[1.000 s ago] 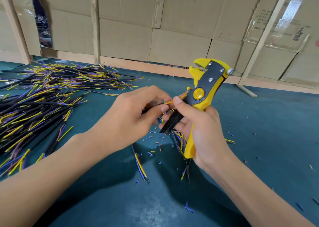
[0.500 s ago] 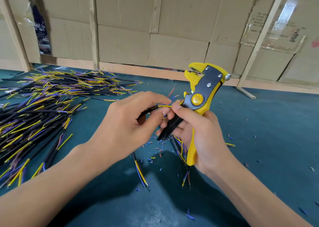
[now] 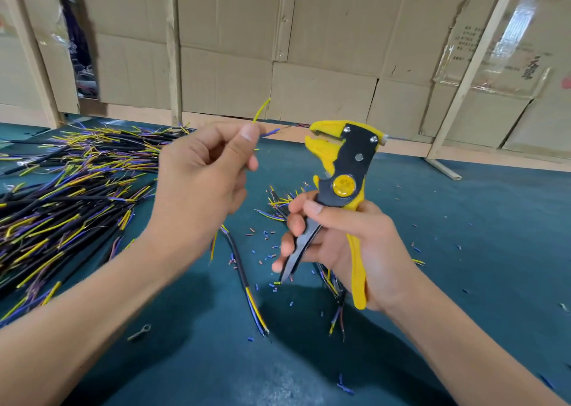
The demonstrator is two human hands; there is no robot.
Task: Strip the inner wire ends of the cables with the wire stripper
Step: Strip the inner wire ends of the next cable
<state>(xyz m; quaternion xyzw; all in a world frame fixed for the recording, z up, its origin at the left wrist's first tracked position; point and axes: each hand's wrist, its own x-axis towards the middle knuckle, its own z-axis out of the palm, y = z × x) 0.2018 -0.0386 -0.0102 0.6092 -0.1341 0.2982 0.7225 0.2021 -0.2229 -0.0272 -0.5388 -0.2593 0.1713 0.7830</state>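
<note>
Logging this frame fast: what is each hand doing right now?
Left hand: pinches a cable, its wire ends poking out above the thumb.
Right hand: grips the wire stripper.

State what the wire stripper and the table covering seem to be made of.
Wire stripper: glossy yellow moulded plastic body, it seems, with dark, probably metal plates held by silvery screws. Table covering: matte teal, apparently felt or fabric, showing no sheen.

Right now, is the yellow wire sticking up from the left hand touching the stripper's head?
Apart. The head view shows the yellow wire rising from the left hand, with cardboard wall visible between it and the wire stripper in the right hand.
</note>
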